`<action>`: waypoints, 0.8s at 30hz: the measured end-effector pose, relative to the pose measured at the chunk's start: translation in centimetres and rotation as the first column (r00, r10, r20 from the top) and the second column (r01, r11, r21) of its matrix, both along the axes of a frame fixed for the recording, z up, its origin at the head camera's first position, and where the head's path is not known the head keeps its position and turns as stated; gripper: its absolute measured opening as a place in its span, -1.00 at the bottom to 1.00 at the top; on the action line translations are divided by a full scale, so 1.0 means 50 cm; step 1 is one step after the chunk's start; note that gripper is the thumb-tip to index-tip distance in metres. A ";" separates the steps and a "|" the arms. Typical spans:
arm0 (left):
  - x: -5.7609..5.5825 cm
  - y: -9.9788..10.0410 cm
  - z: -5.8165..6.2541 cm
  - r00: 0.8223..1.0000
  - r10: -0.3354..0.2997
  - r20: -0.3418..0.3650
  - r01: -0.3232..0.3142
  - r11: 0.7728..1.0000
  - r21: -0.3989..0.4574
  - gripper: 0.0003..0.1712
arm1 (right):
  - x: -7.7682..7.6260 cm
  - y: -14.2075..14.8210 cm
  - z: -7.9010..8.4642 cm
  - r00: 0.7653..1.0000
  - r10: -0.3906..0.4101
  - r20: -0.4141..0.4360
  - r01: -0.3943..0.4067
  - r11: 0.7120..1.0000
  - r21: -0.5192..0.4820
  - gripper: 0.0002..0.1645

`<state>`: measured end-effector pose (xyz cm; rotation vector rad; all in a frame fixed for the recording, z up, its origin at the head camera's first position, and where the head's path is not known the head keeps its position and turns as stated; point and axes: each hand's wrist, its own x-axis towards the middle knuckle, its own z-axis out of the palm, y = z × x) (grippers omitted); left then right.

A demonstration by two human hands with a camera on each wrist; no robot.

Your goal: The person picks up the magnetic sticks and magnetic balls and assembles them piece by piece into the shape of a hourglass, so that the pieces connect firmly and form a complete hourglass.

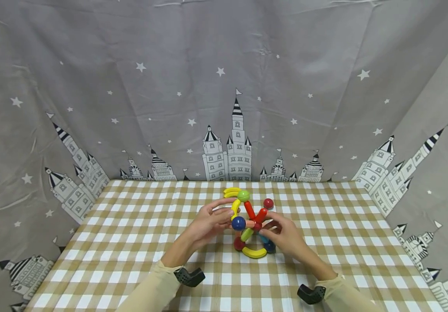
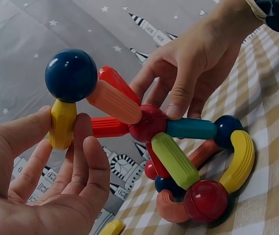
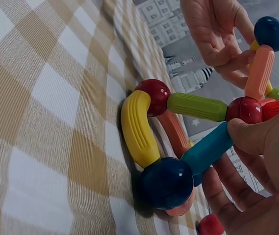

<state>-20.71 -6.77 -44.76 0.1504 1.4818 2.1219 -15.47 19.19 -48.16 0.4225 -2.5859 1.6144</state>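
Both hands gripped the magnetic stick-and-ball structure point(image 1: 249, 225) on the checked worktop point(image 1: 130, 242); a castle-print curtain point(image 1: 224, 108) stood behind

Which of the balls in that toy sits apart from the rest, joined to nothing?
The small red ball lying alone on the checked cloth, beyond the right hand; the others are all joined to sticks.

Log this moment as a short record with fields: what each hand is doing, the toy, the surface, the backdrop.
left hand: pinches the yellow rod under the dark blue ball
right hand: fingers on the red hub ball
toy: rod-and-ball structure, base resting on the cloth
base: curved yellow piece between a red ball and a blue ball
surface: tan checked tablecloth
backdrop: grey castle-and-star fabric
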 end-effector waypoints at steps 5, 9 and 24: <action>-0.001 -0.010 0.002 1.000 0.011 0.009 -0.011 1.000 -0.008 -0.43 | -0.003 -0.007 0.001 1.000 0.012 0.000 -0.012 1.000 -0.009 -0.55; -0.002 -0.011 0.001 1.000 0.009 0.018 -0.009 1.000 -0.014 -0.41 | -0.006 0.005 0.000 0.998 0.049 0.038 -0.048 0.999 -0.024 -0.54; -0.002 -0.013 0.001 0.999 0.022 0.033 -0.022 1.000 -0.014 -0.42 | -0.097 0.061 -0.008 0.971 -0.222 0.087 0.222 0.975 0.009 -0.51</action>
